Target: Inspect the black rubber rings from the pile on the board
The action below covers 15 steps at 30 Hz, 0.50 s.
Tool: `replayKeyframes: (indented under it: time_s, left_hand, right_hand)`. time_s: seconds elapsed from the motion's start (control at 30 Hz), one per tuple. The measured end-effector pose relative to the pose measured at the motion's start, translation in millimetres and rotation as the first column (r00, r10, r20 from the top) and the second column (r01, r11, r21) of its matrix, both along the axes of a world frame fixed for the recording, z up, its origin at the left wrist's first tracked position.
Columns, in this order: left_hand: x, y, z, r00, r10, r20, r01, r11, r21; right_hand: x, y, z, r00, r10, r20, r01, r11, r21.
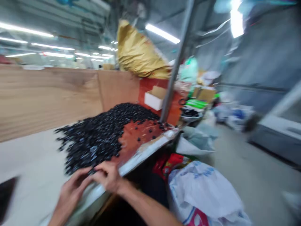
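A wide heap of small black pieces, some of them ring-like, covers the worktop and part of a red-brown board. At the near edge of the heap my left hand is curled, thumb and fingers pinched together. My right hand meets it there, its fingertips also pinched. A small black piece shows between the fingertips of both hands; its exact shape is blurred. Loose black pieces lie scattered on the red-brown board beyond my right hand.
A wooden partition runs behind the worktop. A metal post rises by a white box and a yellow sack. White bags stand to the right below the table edge, beside the floor.
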<state>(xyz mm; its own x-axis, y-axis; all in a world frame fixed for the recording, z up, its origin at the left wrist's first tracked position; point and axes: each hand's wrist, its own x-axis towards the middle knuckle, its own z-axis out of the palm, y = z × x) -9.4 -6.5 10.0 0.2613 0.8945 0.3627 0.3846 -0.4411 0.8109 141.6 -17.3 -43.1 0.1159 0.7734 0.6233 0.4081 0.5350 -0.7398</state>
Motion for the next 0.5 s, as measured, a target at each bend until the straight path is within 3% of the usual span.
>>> replayKeyframes:
  time_s: [0.1,0.23,0.4,0.5]
  left_hand:
    - [-10.8,-3.8,-8.8,0.989,-0.043,0.142,0.072,0.975,-0.208]
    - [-10.1,-2.1,-15.8,0.963,-0.070,0.260,0.143,0.952,-0.272]
    - [-12.9,-27.3,-28.3,0.971,-0.140,0.195,0.170,0.974,-0.149]
    - [-21.9,-53.4,-29.9,0.990,-0.137,0.037,0.137,0.991,0.004]
  right_hand:
    - [10.7,-11.5,9.0,0.994,0.029,-0.106,-0.039,0.995,-0.089]
    - [13.6,-12.8,8.0,0.985,0.139,-0.102,-0.148,0.984,-0.096]
    - [3.2,-36.7,9.1,0.984,0.113,-0.141,-0.150,0.945,-0.290]
    - [0.6,-59.9,11.5,0.955,0.132,-0.267,-0.254,0.831,-0.496]
